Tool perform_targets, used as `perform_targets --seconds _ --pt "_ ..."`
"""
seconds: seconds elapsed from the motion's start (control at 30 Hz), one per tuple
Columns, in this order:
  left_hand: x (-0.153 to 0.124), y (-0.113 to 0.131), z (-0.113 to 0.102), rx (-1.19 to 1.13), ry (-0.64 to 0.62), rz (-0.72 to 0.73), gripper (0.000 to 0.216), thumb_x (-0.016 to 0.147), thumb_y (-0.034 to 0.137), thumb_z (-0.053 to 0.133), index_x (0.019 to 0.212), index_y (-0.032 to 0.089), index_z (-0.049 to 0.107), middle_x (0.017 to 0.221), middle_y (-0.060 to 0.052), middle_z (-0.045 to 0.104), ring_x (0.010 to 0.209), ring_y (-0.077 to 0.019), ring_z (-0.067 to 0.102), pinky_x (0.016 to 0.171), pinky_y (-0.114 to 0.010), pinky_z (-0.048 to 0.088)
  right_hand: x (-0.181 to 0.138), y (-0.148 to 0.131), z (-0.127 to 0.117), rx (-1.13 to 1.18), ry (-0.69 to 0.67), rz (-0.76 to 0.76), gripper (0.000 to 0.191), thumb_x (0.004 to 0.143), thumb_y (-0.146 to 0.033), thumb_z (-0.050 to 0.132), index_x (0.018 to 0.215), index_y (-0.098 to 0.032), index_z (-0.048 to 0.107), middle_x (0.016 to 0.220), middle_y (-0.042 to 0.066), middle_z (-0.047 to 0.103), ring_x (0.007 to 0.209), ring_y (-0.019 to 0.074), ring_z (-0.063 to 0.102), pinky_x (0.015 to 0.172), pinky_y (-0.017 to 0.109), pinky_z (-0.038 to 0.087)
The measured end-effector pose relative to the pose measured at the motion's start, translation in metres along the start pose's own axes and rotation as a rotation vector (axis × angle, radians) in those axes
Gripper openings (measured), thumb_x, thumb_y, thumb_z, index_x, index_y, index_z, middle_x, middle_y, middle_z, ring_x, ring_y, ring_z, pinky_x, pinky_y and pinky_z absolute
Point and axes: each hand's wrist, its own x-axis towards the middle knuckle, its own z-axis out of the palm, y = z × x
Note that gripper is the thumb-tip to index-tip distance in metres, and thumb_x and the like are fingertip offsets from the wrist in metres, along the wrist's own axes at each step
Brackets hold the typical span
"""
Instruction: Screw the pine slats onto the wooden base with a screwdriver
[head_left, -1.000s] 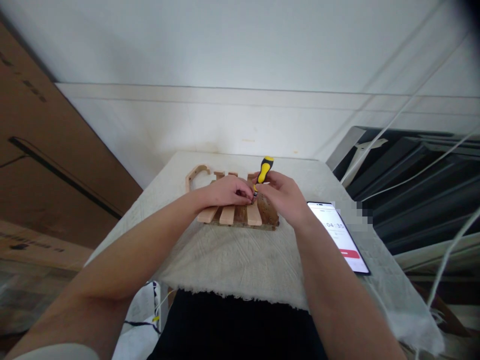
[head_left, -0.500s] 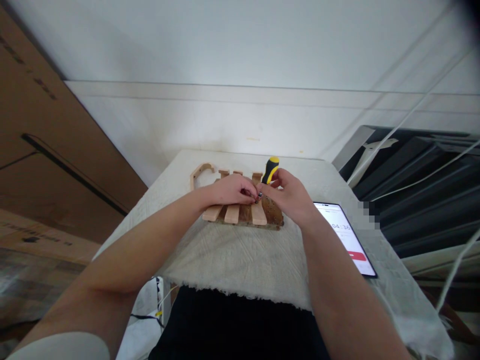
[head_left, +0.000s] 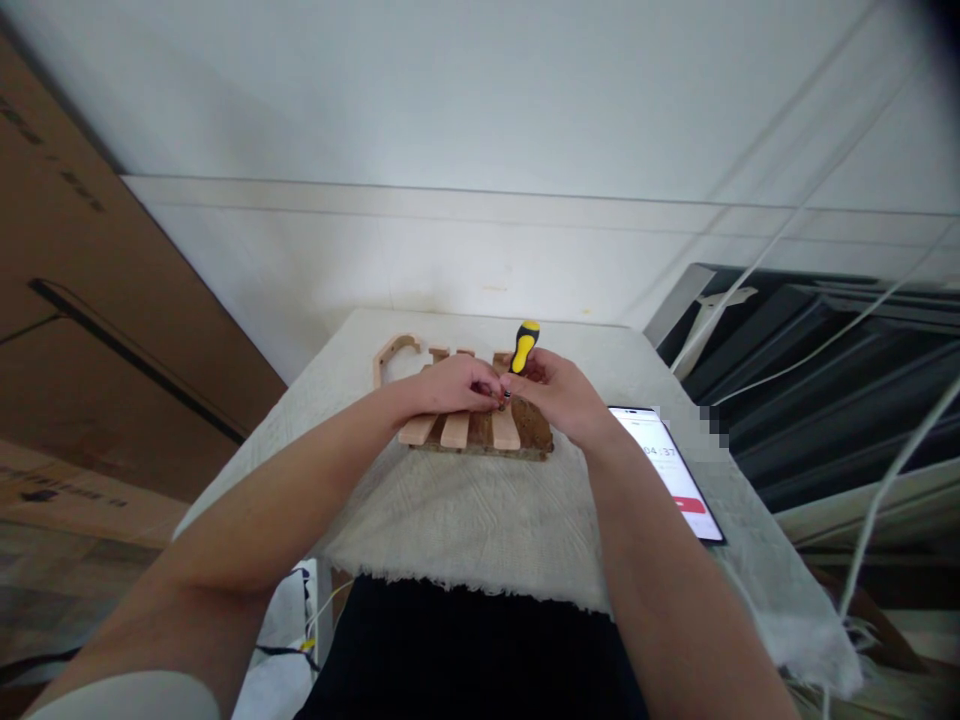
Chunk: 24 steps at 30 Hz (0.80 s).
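Note:
A small wooden slatted piece [head_left: 472, 430] lies on the cloth-covered table [head_left: 480, 510], its light slats fixed across a darker board. My right hand [head_left: 559, 400] is closed around a screwdriver with a yellow and black handle [head_left: 523, 346], held nearly upright with its tip down on the slats. My left hand [head_left: 457, 385] rests on the wood beside the tip, fingers pinched at something too small to make out. A curved wooden part [head_left: 390, 352] lies just behind the slats on the left.
A phone [head_left: 671, 470] with a lit timer screen lies on the cloth to the right of my right wrist. Large cardboard boxes [head_left: 90, 330] stand to the left. Dark panels and white cables [head_left: 840, 380] fill the right side. A white wall is behind the table.
Both hands stay at the same spot on the slats. The screwdriver handle has shifted slightly, and the phone timer has counted up. The view has wobbled a little.

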Motion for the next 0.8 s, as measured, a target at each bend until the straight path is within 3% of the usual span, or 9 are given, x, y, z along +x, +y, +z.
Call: perform_targets --seconds 0.1,0.3,0.47,0.57,0.73,0.8 --pt "0.0 0.0 0.001 -0.02 0.017 0.007 0.013 0.082 0.016 0.061 0.086 0.015 0.073 0.086 -0.003 0.072 0.077 -0.0103 0.064 0.073 -0.019 0.045 -0.001 -0.002 0.0 0.067 0.015 0.004 0.037 0.076 -0.041 0.068 0.107 -0.019 0.067 0.102 0.007 0.071 0.093 0.02 0.063 0.088 0.039 0.046" --pt "-0.001 0.0 0.002 -0.011 0.04 0.048 0.016 0.086 0.019 0.057 0.084 0.014 0.072 0.084 -0.003 0.071 0.074 -0.0102 0.062 0.071 -0.02 0.044 0.0 -0.003 -0.001 0.195 -0.033 -0.002 0.025 0.081 -0.036 0.063 0.097 -0.019 0.071 0.123 0.007 0.066 0.112 0.0215 0.061 0.101 0.04 0.042" --pt "-0.001 0.0 0.002 -0.008 0.043 0.018 0.017 0.086 0.022 0.057 0.084 0.014 0.072 0.084 -0.003 0.07 0.075 -0.0102 0.061 0.072 -0.02 0.043 0.004 0.001 0.007 0.061 0.076 0.016 0.033 0.075 -0.043 0.07 0.094 -0.017 0.069 0.093 0.008 0.073 0.088 0.022 0.066 0.084 0.04 0.05" --pt "-0.001 -0.001 0.002 -0.022 0.042 0.016 0.017 0.086 0.022 0.057 0.084 0.013 0.072 0.082 -0.003 0.071 0.073 -0.0107 0.061 0.07 -0.02 0.043 0.005 0.001 0.011 0.088 0.146 0.02 0.033 0.073 -0.043 0.071 0.093 -0.016 0.069 0.091 0.007 0.073 0.082 0.0199 0.065 0.078 0.037 0.05" --pt "0.0 -0.002 0.003 -0.015 0.037 0.035 0.018 0.086 0.021 0.056 0.084 0.013 0.072 0.083 -0.003 0.071 0.074 -0.0109 0.062 0.07 -0.02 0.043 0.001 -0.006 0.002 0.261 0.002 0.121 0.028 0.076 -0.038 0.065 0.094 -0.017 0.068 0.079 0.005 0.069 0.07 0.0161 0.06 0.055 0.028 0.044" --pt "0.0 -0.002 0.002 -0.013 0.033 0.03 0.018 0.086 0.021 0.056 0.084 0.014 0.073 0.085 -0.003 0.072 0.076 -0.0109 0.062 0.072 -0.02 0.044 0.0 -0.007 -0.002 0.239 -0.046 0.112 0.025 0.076 -0.038 0.065 0.089 -0.017 0.067 0.077 0.004 0.067 0.068 0.0158 0.059 0.054 0.028 0.042"
